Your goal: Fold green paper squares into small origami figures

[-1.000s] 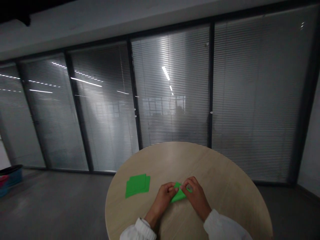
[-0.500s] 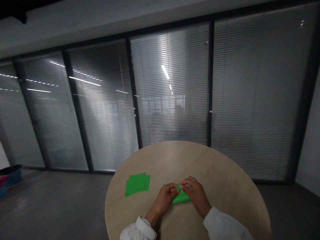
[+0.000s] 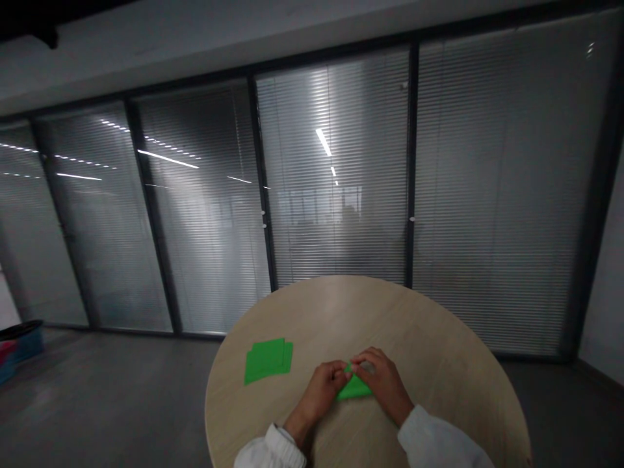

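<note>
A folded green paper point(image 3: 355, 389) lies on the round light-wood table point(image 3: 439, 364) in front of me. My left hand point(image 3: 319, 389) pinches its left side with curled fingers. My right hand point(image 3: 383, 380) presses and pinches its top and right side, fingers bent over it. The two hands meet at the paper's upper tip. Both wrists wear white sleeves. To the left of my left hand rests a small stack of green paper sheets point(image 3: 268, 361), untouched.
The table's round edge drops to a grey floor point(image 3: 97, 416) on the left and right. A wall of glass panels with shut blinds point(image 3: 336, 182) stands behind the table. A blue bin point(image 3: 19, 348) sits at the far left on the floor.
My hands have drawn closer together over the green paper, which now looks flatter and more covered. The stack of sheets has not moved.
</note>
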{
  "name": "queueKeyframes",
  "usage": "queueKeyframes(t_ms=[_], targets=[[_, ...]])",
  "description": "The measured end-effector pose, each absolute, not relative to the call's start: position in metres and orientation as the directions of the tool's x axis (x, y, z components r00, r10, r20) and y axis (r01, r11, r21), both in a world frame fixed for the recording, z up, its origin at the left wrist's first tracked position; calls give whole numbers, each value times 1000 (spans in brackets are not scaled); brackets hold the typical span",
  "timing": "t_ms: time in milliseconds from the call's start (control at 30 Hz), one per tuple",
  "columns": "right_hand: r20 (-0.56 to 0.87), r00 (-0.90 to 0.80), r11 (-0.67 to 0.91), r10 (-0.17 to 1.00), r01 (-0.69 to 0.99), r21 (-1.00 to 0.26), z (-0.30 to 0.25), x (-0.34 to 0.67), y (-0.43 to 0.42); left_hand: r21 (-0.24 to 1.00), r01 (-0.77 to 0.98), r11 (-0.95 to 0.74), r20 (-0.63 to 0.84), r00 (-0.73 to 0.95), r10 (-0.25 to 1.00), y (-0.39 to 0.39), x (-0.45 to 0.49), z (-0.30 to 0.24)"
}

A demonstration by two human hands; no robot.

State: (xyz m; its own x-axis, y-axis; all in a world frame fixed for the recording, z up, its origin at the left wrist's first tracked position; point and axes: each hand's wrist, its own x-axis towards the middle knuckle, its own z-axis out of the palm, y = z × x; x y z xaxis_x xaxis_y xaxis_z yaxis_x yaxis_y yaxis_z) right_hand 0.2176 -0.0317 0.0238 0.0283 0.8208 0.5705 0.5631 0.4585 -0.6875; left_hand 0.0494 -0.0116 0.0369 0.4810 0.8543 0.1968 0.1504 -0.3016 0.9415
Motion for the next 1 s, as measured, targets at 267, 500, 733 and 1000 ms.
queueKeyframes(t_ms=[267, 500, 733, 1000], targets=[[559, 54, 447, 827, 540, -713, 28, 219, -35, 954, 155, -257, 157, 473, 867, -16, 50, 42], [473, 217, 355, 854, 422, -835, 22, 231, -28, 979, 53, -199, 173, 307, 936, -16, 48, 56], [400, 237, 341, 885, 254, -905, 24, 231, -28, 989, -76, -130, 144, 208, 968, -7, 47, 50], [365, 255, 348, 896, 111, -931, 23, 230, -26, 961, -260, -92, 128, 126, 984, -13, 48, 59]])
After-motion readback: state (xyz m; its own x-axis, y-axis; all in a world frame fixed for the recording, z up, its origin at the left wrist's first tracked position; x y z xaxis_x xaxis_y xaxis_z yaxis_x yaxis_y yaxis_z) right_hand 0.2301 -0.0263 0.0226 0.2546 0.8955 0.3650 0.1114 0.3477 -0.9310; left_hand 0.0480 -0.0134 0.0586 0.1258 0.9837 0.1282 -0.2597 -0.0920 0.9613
